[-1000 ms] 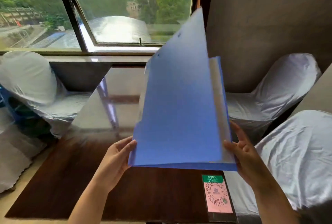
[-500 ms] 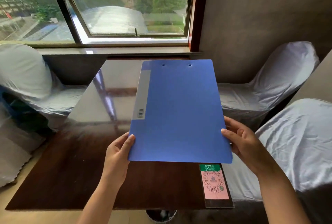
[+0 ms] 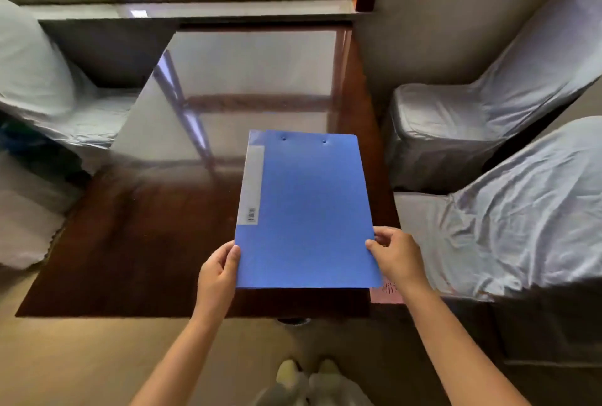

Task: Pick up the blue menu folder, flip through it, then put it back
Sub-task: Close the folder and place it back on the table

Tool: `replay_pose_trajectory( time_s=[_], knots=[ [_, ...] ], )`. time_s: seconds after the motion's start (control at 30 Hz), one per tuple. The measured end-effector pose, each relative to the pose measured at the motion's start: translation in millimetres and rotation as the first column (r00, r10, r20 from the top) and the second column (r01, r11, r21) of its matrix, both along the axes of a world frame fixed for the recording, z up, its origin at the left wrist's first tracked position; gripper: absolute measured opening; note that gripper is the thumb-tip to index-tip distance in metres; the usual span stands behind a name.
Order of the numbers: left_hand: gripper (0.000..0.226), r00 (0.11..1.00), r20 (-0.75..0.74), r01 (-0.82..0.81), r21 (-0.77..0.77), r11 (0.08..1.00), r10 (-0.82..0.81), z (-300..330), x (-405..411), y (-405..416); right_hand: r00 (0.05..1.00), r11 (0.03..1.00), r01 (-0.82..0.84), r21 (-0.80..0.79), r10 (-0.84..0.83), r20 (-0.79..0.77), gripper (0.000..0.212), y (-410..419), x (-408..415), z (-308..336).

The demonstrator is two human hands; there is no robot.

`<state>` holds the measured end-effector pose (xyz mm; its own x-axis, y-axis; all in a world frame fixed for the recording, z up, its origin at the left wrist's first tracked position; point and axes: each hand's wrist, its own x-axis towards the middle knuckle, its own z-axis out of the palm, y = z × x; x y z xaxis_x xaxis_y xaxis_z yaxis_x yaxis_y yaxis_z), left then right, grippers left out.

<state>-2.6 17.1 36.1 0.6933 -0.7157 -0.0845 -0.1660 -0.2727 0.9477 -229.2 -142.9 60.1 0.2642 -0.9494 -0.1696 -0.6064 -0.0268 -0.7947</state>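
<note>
Both hands, the left hand [image 3: 217,272] and right hand [image 3: 395,254], are pinching the closed blue menu folder [image 3: 304,210] by its lower side edges at frame centre, seemingly levelling it for setting onto the table [image 3: 146,242].

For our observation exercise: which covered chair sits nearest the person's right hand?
The covered chair at lower right, just beside the right hand; the others stand farther back or across the table.

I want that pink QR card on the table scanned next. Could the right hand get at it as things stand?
Probably not yet. The right hand grips the blue folder, which lies over most of the pink QR card; only its corner shows beside the wrist. Letting go and shifting the folder should free it.
</note>
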Motion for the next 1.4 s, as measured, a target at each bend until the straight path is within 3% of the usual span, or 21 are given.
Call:
replay_pose_trajectory(
  time_s=[0.17,0.37,0.77,0.87,0.93,1.0,1.07,1.13,1.2,1.27,1.4],
  knots=[
    [0.022,0.995,0.097,-0.003,0.215,0.977,-0.018,-56.0,-0.1,12.4,0.954,0.998,-0.051,0.026,0.057,-0.295,0.017,13.4,8.0,-53.2],
    [0.018,0.974,0.186,0.049,0.38,0.924,-0.128,-78.3,4.0,16.8,0.855,0.992,-0.094,-0.084,0.037,-0.517,0.014,20.0,13.9,-82.8],
    [0.023,0.998,0.07,-0.031,0.501,0.865,-0.006,-79.4,8.9,7.2,0.765,0.976,-0.16,-0.149,0.028,-0.643,0.018,21.0,9.8,-97.5],
    [0.03,0.996,0.082,-0.018,0.513,0.858,-0.028,-78.8,9.6,6.8,0.755,0.972,-0.184,-0.145,0.045,-0.654,0.023,22.7,10.3,-94.4],
    [0.047,0.983,0.179,-0.054,0.498,0.866,-0.042,-77.4,8.0,9.5,0.748,0.967,-0.195,-0.161,0.04,-0.663,0.034,25.6,8.2,-90.0],
    [0.062,0.93,0.347,-0.049,0.444,0.895,-0.122,-74.2,3.0,14.7,0.737,0.941,-0.265,-0.212,0.056,-0.674,0.048,33.8,2.2,-85.5],
    [0.067,0.813,0.487,0.104,0.42,0.901,-0.321,-70.1,-6.8,21.3,0.712,0.861,-0.435,-0.264,0.149,-0.686,0.056,49.3,-5.8,-85.1],
    [0.069,0.636,0.545,0.274,0.502,0.82,-0.546,-70.1,-19.3,25.8,0.64,0.768,-0.59,-0.249,0.257,-0.724,0.059,65.0,-13.5,-88.3],
    [0.067,0.492,0.507,0.346,0.633,0.693,-0.708,-73.1,-29.4,26.4,0.577,0.733,-0.654,-0.185,0.325,-0.75,0.059,73.1,-17.7,-92.7],
    [0.066,0.437,0.47,0.346,0.699,0.626,-0.767,-74.3,-33.2,24.5,0.539,0.726,-0.674,-0.139,0.354,-0.764,0.058,73.1,-20.0,-95.4],
    [0.065,0.38,0.486,0.34,0.718,0.608,-0.787,-74.4,-28.4,19.6,0.515,0.693,-0.706,-0.145,0.362,-0.777,0.059,65.2,-21.2,-98.9]
  ],
)
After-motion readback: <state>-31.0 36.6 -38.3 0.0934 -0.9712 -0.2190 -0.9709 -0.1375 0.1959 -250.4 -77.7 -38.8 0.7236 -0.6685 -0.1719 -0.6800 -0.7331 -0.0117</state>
